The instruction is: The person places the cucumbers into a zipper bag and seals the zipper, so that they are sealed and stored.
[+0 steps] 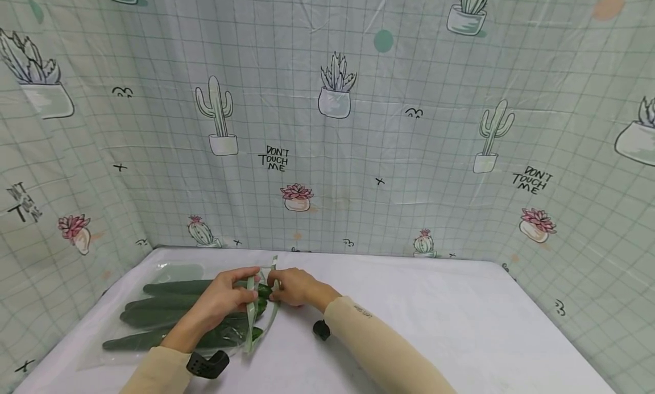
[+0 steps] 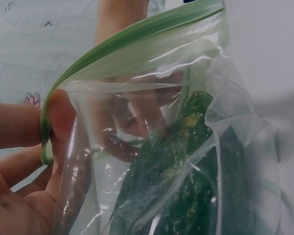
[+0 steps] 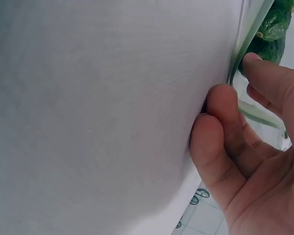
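On the left of the table lies a clear zip bag with several long dark green cucumbers inside. Its mouth, edged by a green seal strip, faces right and stands parted. My left hand pinches one lip of the mouth between thumb and fingers. At the opposite lip, my right hand holds the edge, its thumb beside the cucumber ends and the other fingers on the outside, as the right wrist view shows. Through the clear film in the left wrist view, a cucumber tip sits just inside the mouth.
A white cloth covers the table and stretches away to the right. Patterned curtains with cactus drawings hang behind and at both sides. Black wrist straps sit at both forearms.
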Demonstrator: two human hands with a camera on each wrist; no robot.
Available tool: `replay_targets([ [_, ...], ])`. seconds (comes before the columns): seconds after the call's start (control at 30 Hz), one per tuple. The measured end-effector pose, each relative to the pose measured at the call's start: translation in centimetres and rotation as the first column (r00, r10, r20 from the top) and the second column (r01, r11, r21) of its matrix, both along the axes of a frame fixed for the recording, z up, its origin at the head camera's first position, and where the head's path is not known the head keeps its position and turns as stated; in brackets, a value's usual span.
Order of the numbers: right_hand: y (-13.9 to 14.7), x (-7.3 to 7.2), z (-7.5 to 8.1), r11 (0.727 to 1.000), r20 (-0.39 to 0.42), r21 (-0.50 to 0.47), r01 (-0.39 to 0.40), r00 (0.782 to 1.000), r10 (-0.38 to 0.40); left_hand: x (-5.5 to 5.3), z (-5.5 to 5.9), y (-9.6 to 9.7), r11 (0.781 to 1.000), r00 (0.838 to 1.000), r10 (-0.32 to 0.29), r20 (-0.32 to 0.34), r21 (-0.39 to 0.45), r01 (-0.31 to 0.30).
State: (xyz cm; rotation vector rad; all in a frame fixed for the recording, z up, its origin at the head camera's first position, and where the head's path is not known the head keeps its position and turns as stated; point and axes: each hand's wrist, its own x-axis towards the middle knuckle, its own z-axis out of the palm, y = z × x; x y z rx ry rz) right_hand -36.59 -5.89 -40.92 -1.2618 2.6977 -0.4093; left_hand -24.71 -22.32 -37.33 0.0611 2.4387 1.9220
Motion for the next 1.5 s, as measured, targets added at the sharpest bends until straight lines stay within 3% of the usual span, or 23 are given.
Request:
replay_targets([
  [0.13,0.6,-0.2,0.0,0.998,0.09,-0.058,-0.013,0.996,0.018,-0.1,-0.1,0.1,1.0,1.0,-0.004,0.007,-0.005,0.004],
  [0.27,1.4,-0.3,0.6,0.994,0.225,-0.113,0.0,0.974,0.026,0.0,-0.2,0.2,1.0,1.0,-0.025,-0.002,-0.009,0.025],
  [0.37,1.9,-0.4,1.2,0.991,0.274,-0.133,0.023,0.962,0.014,0.0,-0.2,0.4,0.998,0.999,-0.037,-0.019,-0.046,0.036],
  [0.53,2.4,-1.3,1.8,0.98,0.28,-0.192,0.05,0.96,0.006,0.0,-0.6,0.5,0.991,1.0,0.002,-0.019,-0.133,-0.005],
  [0.67,2.4,-1.8,2.1,0.961,0.273,-0.269,0.072,0.962,0.004,0.0,-0.9,0.7,0.987,0.999,0.035,-0.007,-0.157,-0.035],
  [0.87,2.1,-2.7,1.9,0.941,0.272,-0.319,0.111,0.962,-0.021,0.0,-0.7,0.8,0.987,1.0,0.03,0.01,-0.158,-0.028],
  [1.2,1.1,-3.6,1.2,0.897,0.33,-0.402,0.185,0.943,-0.047,-0.5,0.2,-1.2,0.988,0.998,-0.043,-0.036,-0.15,0.037],
  [1.37,0.7,-3.7,0.7,0.89,0.355,-0.409,0.203,0.934,-0.05,-1.4,0.9,-2.3,0.979,0.998,-0.056,-0.035,-0.197,0.048],
  [1.5,0.2,-3.6,0.7,0.88,0.342,-0.427,0.207,0.938,-0.054,-2.5,1.4,-3.1,0.96,0.997,-0.058,-0.046,-0.276,0.043],
])
